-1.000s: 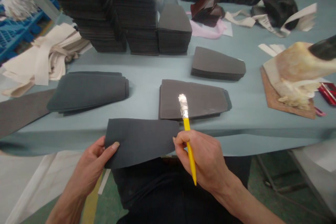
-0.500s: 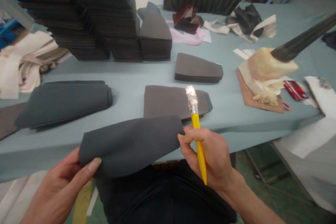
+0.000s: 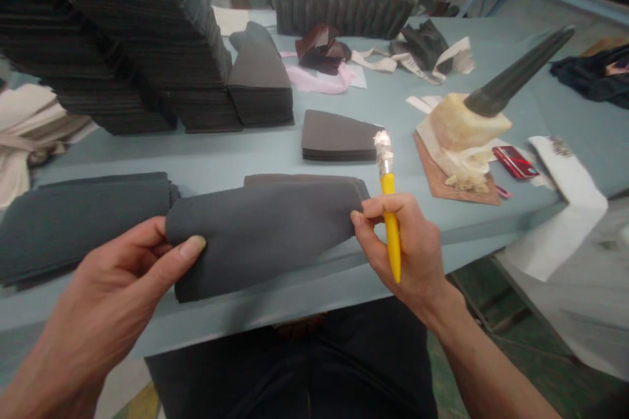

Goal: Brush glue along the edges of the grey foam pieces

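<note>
My left hand pinches the left end of a dark grey tapered sheet, thumb on top. At the sheet's narrow right end, my right hand grips its corner between thumb and finger. The same right hand also holds a yellow-handled brush, its whitish, caked bristles pointing up and away from me. Beneath the sheet, a brownish-grey piece shows only along its far edge. Left of it lies a pile of dark grey pieces. A small stack of brownish-grey pieces sits just beyond.
Tall dark stacks rise at the back left. On the right, a block crusted with pale dried glue carries a dark rod, with a red box beside it. Fabric scraps lie farther back on the blue-green table.
Both hands have carried the grey sheet forward and up, from the table's near edge to over the brownish-grey piece. The view has shifted to the right.
</note>
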Demonstrator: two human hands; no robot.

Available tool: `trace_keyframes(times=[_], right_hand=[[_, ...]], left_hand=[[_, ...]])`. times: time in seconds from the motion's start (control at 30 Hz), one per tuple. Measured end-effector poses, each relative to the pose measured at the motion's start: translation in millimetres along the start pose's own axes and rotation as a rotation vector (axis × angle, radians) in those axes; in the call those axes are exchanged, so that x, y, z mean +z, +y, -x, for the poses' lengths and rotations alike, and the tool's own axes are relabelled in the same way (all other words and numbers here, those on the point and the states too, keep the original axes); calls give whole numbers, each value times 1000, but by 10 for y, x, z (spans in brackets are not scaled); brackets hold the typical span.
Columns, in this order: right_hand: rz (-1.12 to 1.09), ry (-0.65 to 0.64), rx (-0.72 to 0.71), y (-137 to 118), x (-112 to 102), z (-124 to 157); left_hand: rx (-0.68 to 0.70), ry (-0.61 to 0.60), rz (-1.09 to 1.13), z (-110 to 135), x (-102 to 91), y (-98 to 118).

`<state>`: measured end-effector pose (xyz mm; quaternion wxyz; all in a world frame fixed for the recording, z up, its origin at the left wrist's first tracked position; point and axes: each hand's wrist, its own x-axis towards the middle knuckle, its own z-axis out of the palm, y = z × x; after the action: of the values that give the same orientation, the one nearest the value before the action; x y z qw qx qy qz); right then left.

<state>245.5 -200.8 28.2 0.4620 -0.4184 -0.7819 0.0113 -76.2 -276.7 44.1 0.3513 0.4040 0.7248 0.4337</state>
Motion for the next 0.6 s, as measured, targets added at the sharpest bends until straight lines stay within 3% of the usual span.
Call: trace_keyframes(times=[0.27, 0.6], right_hand=[[-56, 10, 111, 201, 18, -118], [-71, -17, 243, 362, 48, -114]], left_hand=[[114, -73, -114, -229, 345, 466], [103, -120, -152, -304, 459, 504]])
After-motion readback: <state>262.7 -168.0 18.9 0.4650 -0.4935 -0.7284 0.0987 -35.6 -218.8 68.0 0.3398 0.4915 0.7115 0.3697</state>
